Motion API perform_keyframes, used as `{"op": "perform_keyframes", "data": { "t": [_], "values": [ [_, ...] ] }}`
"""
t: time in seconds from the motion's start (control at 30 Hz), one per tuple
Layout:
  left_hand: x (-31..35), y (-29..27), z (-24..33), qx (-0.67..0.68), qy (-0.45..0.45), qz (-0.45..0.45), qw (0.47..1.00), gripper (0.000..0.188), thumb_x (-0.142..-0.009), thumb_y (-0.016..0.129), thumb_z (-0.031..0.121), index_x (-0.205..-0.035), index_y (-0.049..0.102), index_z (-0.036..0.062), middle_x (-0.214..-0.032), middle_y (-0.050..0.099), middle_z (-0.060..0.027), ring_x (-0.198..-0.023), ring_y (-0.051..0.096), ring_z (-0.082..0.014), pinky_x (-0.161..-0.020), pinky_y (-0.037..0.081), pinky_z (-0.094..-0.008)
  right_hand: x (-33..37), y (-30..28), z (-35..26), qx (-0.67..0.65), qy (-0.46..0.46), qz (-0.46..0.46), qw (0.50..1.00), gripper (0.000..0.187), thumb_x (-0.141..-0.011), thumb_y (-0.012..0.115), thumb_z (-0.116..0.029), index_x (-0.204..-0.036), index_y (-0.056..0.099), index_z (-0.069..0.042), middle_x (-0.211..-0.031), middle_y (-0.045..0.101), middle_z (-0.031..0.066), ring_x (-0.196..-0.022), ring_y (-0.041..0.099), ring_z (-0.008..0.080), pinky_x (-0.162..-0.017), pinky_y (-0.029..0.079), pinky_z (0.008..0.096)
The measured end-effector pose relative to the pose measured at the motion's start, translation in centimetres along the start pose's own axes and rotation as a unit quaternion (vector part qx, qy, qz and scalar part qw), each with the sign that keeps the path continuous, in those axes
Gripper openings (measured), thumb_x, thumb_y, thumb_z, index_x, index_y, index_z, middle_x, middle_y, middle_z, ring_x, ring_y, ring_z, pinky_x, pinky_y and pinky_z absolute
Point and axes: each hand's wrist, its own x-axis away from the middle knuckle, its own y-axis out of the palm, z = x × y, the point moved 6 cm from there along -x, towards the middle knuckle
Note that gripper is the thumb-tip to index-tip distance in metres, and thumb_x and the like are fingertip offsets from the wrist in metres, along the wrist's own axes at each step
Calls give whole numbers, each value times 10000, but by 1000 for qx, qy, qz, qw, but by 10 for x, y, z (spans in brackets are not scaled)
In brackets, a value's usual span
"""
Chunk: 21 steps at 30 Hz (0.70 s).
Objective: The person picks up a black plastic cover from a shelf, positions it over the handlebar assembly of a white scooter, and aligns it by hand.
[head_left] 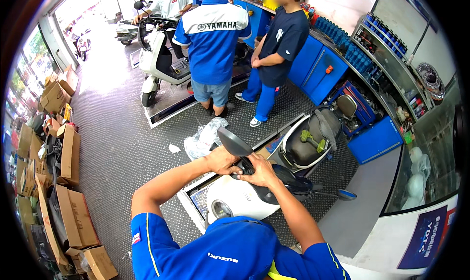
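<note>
A white scooter stands with its headlight toward me. My left hand is closed beside the base of the scooter's black rear-view mirror, with its fingers partly hidden behind the mirror. From the other side my right hand wraps round the black handlebar at the foot of the mirror's stem. My thumbs nearly meet below the mirror, and the exact part between them is covered. A green power tool lies on the dark seat. The other mirror sticks out to the right.
A person in a blue and white shirt and one in a dark shirt stand ahead, near another white scooter; a third person is behind it. Cardboard boxes line the left. Clear plastic wrap lies ahead. Blue cabinets stand right.
</note>
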Motion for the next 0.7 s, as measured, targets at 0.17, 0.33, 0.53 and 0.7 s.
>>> {"op": "perform_keyframes", "data": {
  "t": [0.17,0.33,0.53,0.7],
  "values": [
    [8,13,-12,-20,-114,-120,986,528,-903,725,454,-1122,709,-26,-1153,670,-217,-1107,641,-420,-994,489,-503,-6,-1,-6,-2,13,-13,1000,943,-702,893,-500,-1445,545,-35,-1458,586,192,-1332,568,398,-1114,470,485],
    [28,-5,48,-127,-143,210,959,566,-836,784,367,-1215,657,-33,-1323,551,-252,-1203,543,-451,-1115,390,-525,14,-12,-11,51,-1,67,996,1043,-685,923,-502,-1492,490,-2,-1534,505,203,-1403,489,405,-1166,406,496],
    [88,103,99,156,-396,346,836,390,-864,839,320,-938,650,-14,-861,606,-131,-807,612,-303,-755,495,-429,107,-31,11,57,31,222,973,1022,-667,953,-446,-1471,513,7,-1515,495,234,-1373,483,446,-1155,400,524],
    [69,179,87,587,-420,261,641,776,-982,757,425,-1431,420,-111,-1260,646,-215,-1127,659,-254,-1004,528,-375,189,-56,90,68,117,299,945,793,-840,840,-408,-1413,534,48,-1422,556,258,-1308,536,455,-1120,429,509]
  ]
}}
